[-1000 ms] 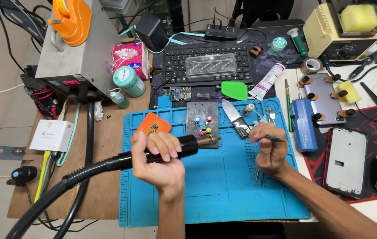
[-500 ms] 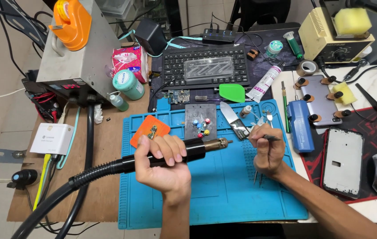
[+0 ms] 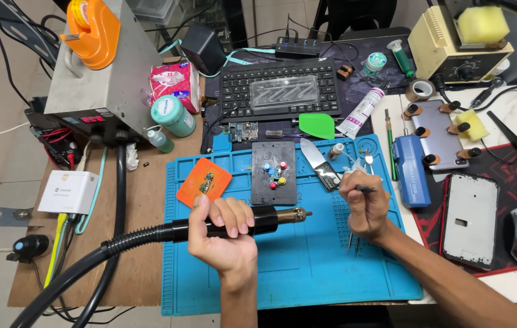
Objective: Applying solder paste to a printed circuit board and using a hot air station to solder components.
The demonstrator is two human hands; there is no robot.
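Hands apart over the blue work mat (image 3: pixel 307 273), each gripping a tool.
Left hand (image 3: pixel 222 234) clamps a black hot-air handpiece (image 3: pixel 243 222); right hand (image 3: pixel 363 205) pinches tweezers (image 3: pixel 353 240), near a grey fixture plate (image 3: pixel 274 173) and orange pad (image 3: pixel 204 181).

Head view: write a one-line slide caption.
Left hand grips a black hot-air handpiece; right hand holds tweezers over blue mat.

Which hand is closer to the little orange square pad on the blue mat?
Left. The left hand, gripping the black hot-air wand, sits just below the orange pad. The right hand, holding tweezers, is far off to the pad's right.
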